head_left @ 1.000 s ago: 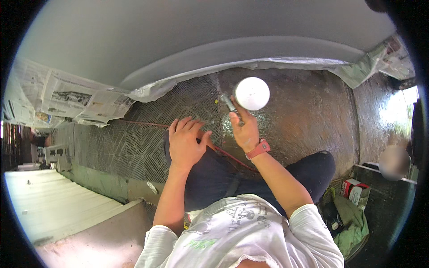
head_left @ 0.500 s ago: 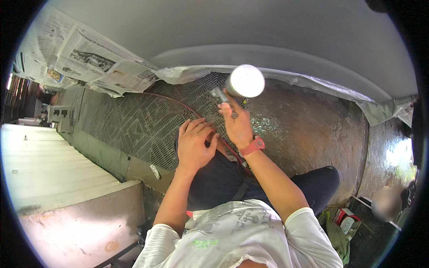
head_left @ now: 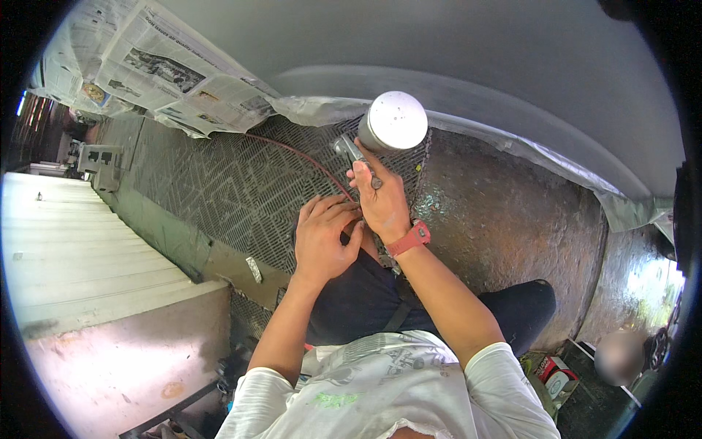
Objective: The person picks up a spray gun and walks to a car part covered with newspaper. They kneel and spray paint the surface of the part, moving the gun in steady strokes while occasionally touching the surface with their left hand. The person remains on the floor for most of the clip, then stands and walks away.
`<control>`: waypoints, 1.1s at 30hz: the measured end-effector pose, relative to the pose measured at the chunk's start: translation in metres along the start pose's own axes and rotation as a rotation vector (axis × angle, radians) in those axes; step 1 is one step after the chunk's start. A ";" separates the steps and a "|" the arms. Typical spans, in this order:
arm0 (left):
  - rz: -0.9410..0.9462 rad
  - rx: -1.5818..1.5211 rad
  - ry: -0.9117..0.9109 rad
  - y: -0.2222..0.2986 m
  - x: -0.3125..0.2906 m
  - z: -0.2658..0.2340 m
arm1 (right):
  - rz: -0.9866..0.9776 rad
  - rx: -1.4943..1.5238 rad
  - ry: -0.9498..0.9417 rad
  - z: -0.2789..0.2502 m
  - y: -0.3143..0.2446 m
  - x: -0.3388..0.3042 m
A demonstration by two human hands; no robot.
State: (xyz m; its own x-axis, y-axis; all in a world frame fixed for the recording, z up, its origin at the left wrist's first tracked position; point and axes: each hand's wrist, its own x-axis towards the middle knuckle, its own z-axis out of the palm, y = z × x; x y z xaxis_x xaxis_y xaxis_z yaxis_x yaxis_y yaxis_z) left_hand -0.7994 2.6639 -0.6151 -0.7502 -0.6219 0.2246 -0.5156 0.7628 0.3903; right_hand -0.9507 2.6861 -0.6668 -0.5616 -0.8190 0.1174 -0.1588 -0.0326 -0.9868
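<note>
My right hand (head_left: 384, 205) is wrapped round the handle of a spray gun (head_left: 351, 151), held out over the floor. A round metal cup (head_left: 396, 121) with a pale, speckled lid tops the gun and hides part of it. Beyond the gun is a smooth grey panel (head_left: 504, 80), its lower edge bordered by masking film; the gun looks apart from it. My left hand (head_left: 326, 241) lies on my bent knee, fingers stretched out and holding nothing. A red hose (head_left: 300, 155) runs over the floor behind my hands.
Newspaper sheets (head_left: 172, 73) cover the surface at the upper left. Ribbed matting (head_left: 227, 183) lies beneath, with wet-looking floor (head_left: 497, 212) to the right. A white ridged panel (head_left: 66, 249) stands left. At lower right sits a red and white box (head_left: 556, 377).
My right hand and the spray gun have shifted slightly left and away from me in the view. The view itself has turned a little. My left hand stays on the knee.
</note>
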 end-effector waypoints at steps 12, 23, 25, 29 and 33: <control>0.029 -0.045 0.006 0.010 0.007 0.007 | 0.198 0.112 0.386 -0.109 -0.018 -0.076; 0.044 -0.068 -0.009 0.017 0.007 0.010 | 0.100 0.052 0.361 -0.098 -0.022 -0.068; 0.038 -0.076 -0.009 0.015 0.006 0.009 | 0.048 0.098 0.285 -0.075 -0.026 -0.049; 0.016 -0.082 0.011 0.006 0.003 0.006 | 0.112 0.092 0.098 -0.033 -0.034 -0.013; 0.003 -0.066 0.022 -0.005 -0.002 0.000 | 0.057 0.026 0.020 0.008 -0.042 0.020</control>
State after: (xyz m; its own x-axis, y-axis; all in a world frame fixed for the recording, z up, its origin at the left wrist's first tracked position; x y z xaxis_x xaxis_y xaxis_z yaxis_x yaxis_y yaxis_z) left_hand -0.7954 2.6617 -0.6177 -0.7420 -0.6240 0.2451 -0.4843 0.7517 0.4476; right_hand -0.9485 2.6664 -0.6237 -0.5849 -0.8086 0.0632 -0.1056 -0.0013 -0.9944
